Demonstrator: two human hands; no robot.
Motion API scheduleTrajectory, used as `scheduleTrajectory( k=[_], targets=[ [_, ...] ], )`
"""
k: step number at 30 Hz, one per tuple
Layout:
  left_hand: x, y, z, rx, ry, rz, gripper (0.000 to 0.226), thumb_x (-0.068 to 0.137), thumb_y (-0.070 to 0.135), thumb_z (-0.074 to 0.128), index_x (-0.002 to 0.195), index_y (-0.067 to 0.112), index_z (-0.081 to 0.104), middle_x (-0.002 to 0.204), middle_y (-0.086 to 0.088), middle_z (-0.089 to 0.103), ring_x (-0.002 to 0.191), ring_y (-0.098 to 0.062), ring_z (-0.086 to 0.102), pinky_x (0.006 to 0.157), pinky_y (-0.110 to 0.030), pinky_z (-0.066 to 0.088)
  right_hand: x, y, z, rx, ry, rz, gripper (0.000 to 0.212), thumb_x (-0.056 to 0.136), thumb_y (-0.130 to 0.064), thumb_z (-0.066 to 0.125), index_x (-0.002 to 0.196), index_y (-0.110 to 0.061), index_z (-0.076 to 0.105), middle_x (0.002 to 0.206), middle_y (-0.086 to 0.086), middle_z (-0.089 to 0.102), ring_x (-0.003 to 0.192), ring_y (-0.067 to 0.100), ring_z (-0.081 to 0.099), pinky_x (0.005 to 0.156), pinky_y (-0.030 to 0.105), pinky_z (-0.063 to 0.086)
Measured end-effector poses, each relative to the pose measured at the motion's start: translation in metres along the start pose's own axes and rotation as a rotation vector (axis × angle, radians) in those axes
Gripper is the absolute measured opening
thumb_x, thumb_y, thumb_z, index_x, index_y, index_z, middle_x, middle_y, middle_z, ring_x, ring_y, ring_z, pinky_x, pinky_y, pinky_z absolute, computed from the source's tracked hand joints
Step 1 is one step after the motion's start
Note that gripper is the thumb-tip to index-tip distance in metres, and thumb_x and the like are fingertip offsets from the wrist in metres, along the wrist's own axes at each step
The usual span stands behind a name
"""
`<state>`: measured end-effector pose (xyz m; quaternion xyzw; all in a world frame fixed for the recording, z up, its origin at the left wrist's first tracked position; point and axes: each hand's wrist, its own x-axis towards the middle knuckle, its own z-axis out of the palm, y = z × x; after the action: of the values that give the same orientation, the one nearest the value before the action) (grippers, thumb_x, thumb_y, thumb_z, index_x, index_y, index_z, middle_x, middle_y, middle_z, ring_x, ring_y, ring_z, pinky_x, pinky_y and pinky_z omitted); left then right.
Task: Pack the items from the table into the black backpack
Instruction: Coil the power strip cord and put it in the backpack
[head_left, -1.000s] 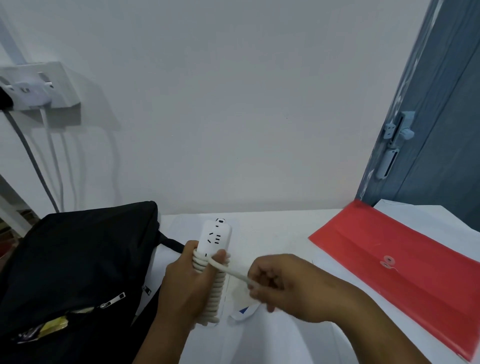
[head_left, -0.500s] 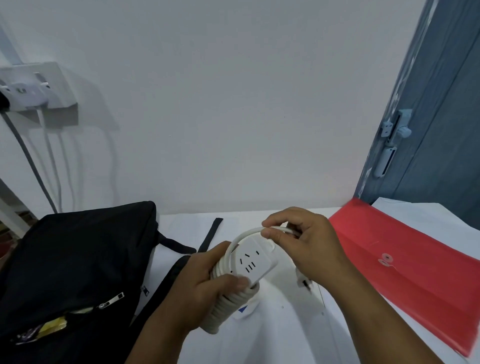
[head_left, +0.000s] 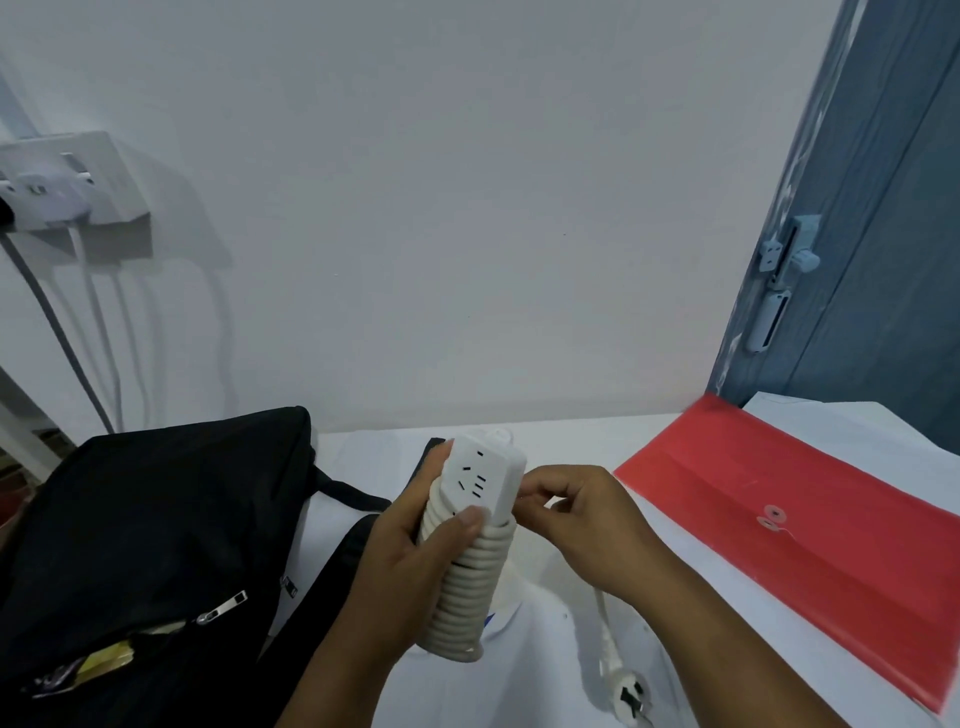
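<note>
Now my left hand (head_left: 415, 566) wraps the power strip (head_left: 480, 480) at lower center, long axis running up the frame, cord coiled round its lower half. My right hand (head_left: 576, 519) pinches the cord at its right edge; the plug (head_left: 626, 699) dangles low. Left of my grip sits the black backpack (head_left: 156, 519), zipper partly open. The red folder (head_left: 810, 525) lies right on the tabletop (head_left: 597, 431), well clear.

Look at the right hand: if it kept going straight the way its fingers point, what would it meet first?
The right hand points its fingers leftward at the power strip held in the left hand. It would probably meet the strip's side or its wrapped cord first; the fingertips look nearly touching already.
</note>
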<state>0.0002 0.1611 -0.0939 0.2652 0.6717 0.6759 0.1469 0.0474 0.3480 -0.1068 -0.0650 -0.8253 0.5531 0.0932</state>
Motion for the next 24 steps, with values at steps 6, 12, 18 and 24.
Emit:
scheduleTrajectory(
  k=[6, 12, 18, 24],
  targets=[
    [0.001, -0.011, 0.002, 0.047, 0.156, -0.053, 0.036, 0.080, 0.032, 0.066, 0.116, 0.029, 0.067, 0.101, 0.002, 0.074, 0.087, -0.017, 0.071, 0.066, -0.023, 0.056, -0.002, 0.008, -0.001, -0.103, -0.095, 0.052, 0.010, 0.093, -0.039, 0.068, 0.099, -0.044, 0.072, 0.077, -0.008, 0.072, 0.058, 0.009, 0.053, 0.058, 0.026, 0.045],
    [0.004, -0.021, -0.001, 0.083, 0.307, -0.093, 0.033, 0.078, 0.044, 0.068, 0.107, 0.029, 0.066, 0.094, 0.003, 0.074, 0.083, -0.018, 0.072, 0.068, -0.035, 0.060, -0.010, 0.016, -0.001, -0.174, -0.159, 0.146, 0.016, 0.097, -0.027, 0.059, 0.083, -0.026, 0.067, 0.071, -0.002, 0.067, 0.062, 0.003, 0.063, 0.067, 0.036, 0.057],
    [0.010, -0.017, -0.015, -0.014, 0.539, -0.158, 0.022, 0.092, 0.044, 0.067, 0.110, 0.032, 0.063, 0.091, -0.012, 0.068, 0.070, -0.038, 0.068, 0.047, -0.052, 0.056, -0.019, 0.026, -0.006, -0.171, -0.243, 0.214, 0.006, 0.092, -0.031, 0.065, 0.095, -0.036, 0.062, 0.085, -0.006, 0.064, 0.064, 0.010, 0.063, 0.061, 0.030, 0.056],
    [0.009, -0.018, -0.030, -0.008, 0.683, -0.189, 0.027, 0.092, 0.049, 0.064, 0.111, 0.032, 0.055, 0.095, -0.018, 0.065, 0.064, -0.052, 0.067, 0.040, -0.068, 0.049, -0.020, 0.006, -0.015, -0.020, -0.241, 0.213, 0.022, 0.093, -0.007, 0.052, 0.085, -0.024, 0.065, 0.075, -0.003, 0.064, 0.063, 0.019, 0.061, 0.064, 0.039, 0.057]
  ],
)
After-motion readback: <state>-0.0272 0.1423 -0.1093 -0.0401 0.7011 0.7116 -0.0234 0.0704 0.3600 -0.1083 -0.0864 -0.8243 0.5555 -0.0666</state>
